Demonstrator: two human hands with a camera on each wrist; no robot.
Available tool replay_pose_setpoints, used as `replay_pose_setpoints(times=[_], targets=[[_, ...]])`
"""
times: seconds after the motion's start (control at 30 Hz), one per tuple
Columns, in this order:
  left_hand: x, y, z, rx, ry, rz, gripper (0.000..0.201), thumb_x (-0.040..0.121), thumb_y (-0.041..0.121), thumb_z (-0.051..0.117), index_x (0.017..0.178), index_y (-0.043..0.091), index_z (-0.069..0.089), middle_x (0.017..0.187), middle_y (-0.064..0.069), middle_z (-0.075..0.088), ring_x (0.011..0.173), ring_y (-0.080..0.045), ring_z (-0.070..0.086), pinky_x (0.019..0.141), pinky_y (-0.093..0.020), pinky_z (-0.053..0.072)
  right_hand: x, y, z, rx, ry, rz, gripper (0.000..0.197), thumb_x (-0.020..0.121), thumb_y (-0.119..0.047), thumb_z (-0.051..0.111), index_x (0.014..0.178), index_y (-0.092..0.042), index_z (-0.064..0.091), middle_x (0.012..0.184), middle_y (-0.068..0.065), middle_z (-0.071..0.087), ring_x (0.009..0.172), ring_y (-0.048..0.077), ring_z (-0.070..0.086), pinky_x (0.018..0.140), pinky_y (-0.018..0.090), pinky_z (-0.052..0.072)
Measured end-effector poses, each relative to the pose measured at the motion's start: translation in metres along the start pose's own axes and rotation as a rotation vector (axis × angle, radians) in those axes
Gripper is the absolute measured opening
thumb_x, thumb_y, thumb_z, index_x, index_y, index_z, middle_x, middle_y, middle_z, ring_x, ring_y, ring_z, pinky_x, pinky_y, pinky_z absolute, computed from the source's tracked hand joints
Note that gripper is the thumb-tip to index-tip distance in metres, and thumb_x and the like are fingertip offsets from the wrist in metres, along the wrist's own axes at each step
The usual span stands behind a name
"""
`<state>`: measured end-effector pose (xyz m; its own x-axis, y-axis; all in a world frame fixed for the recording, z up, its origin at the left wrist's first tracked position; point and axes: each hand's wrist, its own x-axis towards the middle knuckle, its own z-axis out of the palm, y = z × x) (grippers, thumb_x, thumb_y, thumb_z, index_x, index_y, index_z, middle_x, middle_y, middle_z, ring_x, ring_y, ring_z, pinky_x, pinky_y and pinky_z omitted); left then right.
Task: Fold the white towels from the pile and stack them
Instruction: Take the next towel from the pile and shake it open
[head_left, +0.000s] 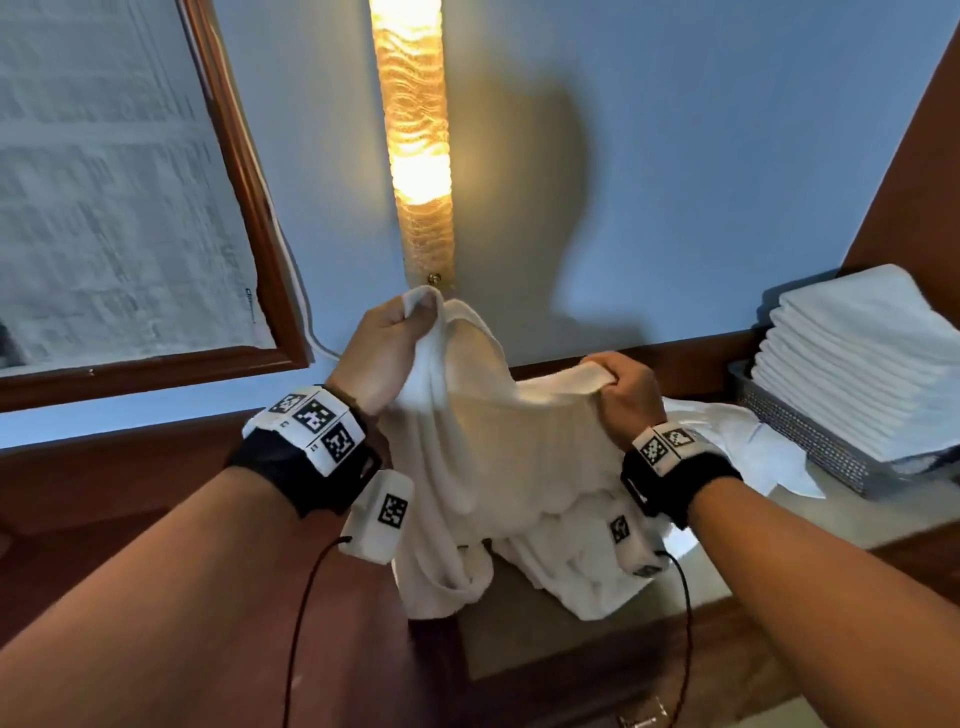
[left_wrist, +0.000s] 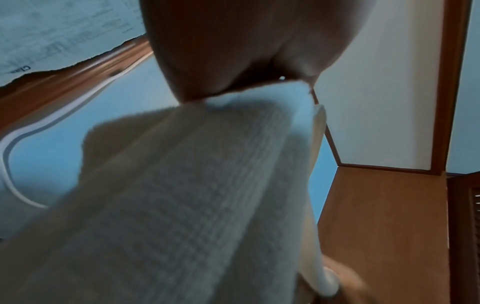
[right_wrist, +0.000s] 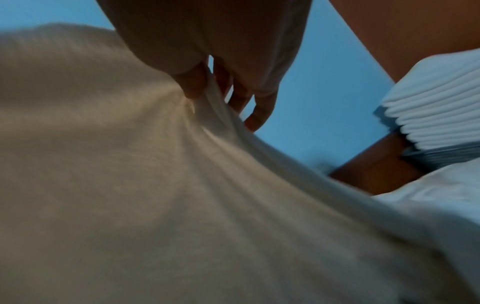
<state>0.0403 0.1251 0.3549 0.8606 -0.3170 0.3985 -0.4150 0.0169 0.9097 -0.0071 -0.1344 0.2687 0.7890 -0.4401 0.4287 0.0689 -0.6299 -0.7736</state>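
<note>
A white towel (head_left: 498, 447) hangs in the air between my two hands, its lower part draping down over the counter. My left hand (head_left: 400, 332) grips one upper corner, raised higher. My right hand (head_left: 621, 382) pinches the top edge farther right and lower. In the left wrist view the towel (left_wrist: 197, 195) falls away from the closed hand (left_wrist: 233, 61). In the right wrist view my fingers (right_wrist: 197, 82) bunch the cloth (right_wrist: 155, 185). A stack of folded white towels (head_left: 862, 364) sits at the right. More loose white cloth (head_left: 582, 577) lies under the held towel.
The stack rests on a grey woven basket (head_left: 810, 447) at the counter's right end, also seen as folded towels (right_wrist: 436, 107) in the right wrist view. A lit wall lamp (head_left: 415, 140) stands behind. A framed board (head_left: 244, 171) hangs at left. The wooden counter edge (head_left: 571, 675) runs below.
</note>
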Motion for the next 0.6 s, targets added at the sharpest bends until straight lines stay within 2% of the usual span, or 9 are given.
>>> replay_pose_setpoints(times=[0.03,0.1,0.17,0.2,0.3,0.37,0.43,0.5,0.6], targets=[[-0.006,0.003,0.002,0.007,0.001,0.002,0.040,0.105,0.018,0.048,0.067,0.024,0.058,0.067,0.008,0.057,0.072,-0.010,0.053,0.073,-0.028,0.040,0.001,-0.022,0.001,0.055,0.003,-0.038,0.035,0.076,-0.007,0.045,0.099,-0.010,0.071,0.095,0.007,0.070,0.091,0.024,0.063,0.080,0.028,0.048],[-0.015,0.011,0.008,0.011,0.001,0.050,0.036,0.105,0.016,0.047,0.073,0.024,0.061,0.062,0.018,0.058,0.065,0.002,0.053,0.068,-0.020,0.041,0.002,-0.066,0.004,0.150,-0.042,-0.115,0.029,0.081,-0.002,0.047,0.094,-0.016,0.069,0.091,0.004,0.068,0.088,0.020,0.062,0.080,0.029,0.049],[-0.023,0.015,0.014,-0.021,-0.030,0.047,0.024,0.106,0.017,0.047,0.096,0.018,0.070,0.079,0.015,0.068,0.078,0.000,0.060,0.079,-0.019,0.047,-0.003,-0.107,0.006,0.140,-0.102,-0.236,0.014,0.087,-0.011,0.057,0.082,-0.018,0.067,0.078,0.004,0.067,0.077,0.018,0.060,0.071,0.031,0.048],[-0.027,0.016,0.014,-0.040,-0.055,0.020,0.023,0.105,0.021,0.050,0.099,0.019,0.072,0.085,0.010,0.070,0.084,-0.005,0.062,0.085,-0.024,0.049,-0.006,-0.124,0.006,0.111,-0.125,-0.297,0.012,0.086,-0.020,0.060,0.075,-0.018,0.065,0.069,0.002,0.064,0.069,0.018,0.057,0.065,0.032,0.046],[-0.043,0.015,0.004,-0.030,-0.122,0.009,0.022,0.096,0.034,0.056,0.086,0.022,0.072,0.090,0.002,0.068,0.090,-0.012,0.058,0.088,-0.034,0.047,-0.023,-0.158,-0.001,-0.039,-0.139,-0.378,0.023,0.079,-0.035,0.060,0.060,-0.021,0.056,0.053,-0.008,0.050,0.057,0.014,0.046,0.059,0.029,0.040],[-0.053,0.021,-0.014,0.025,-0.120,0.055,0.020,0.101,0.027,0.054,0.089,0.021,0.068,0.094,-0.003,0.065,0.093,-0.012,0.055,0.091,-0.033,0.045,-0.046,-0.172,-0.004,-0.097,-0.154,-0.397,0.031,0.080,-0.038,0.059,0.055,-0.025,0.048,0.050,-0.010,0.045,0.054,0.012,0.041,0.058,0.029,0.037],[-0.063,0.029,-0.038,0.093,-0.086,0.094,0.018,0.100,0.033,0.052,0.093,0.028,0.068,0.098,0.001,0.067,0.097,-0.008,0.057,0.097,-0.031,0.045,-0.077,-0.184,0.002,-0.132,-0.172,-0.445,0.037,0.088,-0.035,0.058,0.057,-0.026,0.040,0.052,-0.009,0.040,0.057,0.017,0.036,0.058,0.033,0.034],[-0.078,0.037,-0.064,0.142,-0.069,0.113,0.022,0.093,0.044,0.051,0.094,0.032,0.069,0.102,0.004,0.072,0.097,-0.003,0.059,0.096,-0.029,0.046,-0.109,-0.193,0.016,-0.199,-0.208,-0.505,0.033,0.095,-0.026,0.058,0.068,-0.022,0.040,0.060,-0.010,0.041,0.061,0.018,0.034,0.062,0.032,0.028],[-0.109,0.048,-0.112,0.145,-0.025,0.085,0.031,0.101,0.036,0.052,0.074,0.031,0.066,0.073,0.017,0.064,0.078,0.000,0.054,0.081,-0.030,0.043,-0.147,-0.184,0.047,-0.284,-0.303,-0.410,0.024,0.095,-0.020,0.059,0.073,-0.013,0.052,0.068,0.001,0.054,0.063,0.018,0.042,0.065,0.028,0.029]])
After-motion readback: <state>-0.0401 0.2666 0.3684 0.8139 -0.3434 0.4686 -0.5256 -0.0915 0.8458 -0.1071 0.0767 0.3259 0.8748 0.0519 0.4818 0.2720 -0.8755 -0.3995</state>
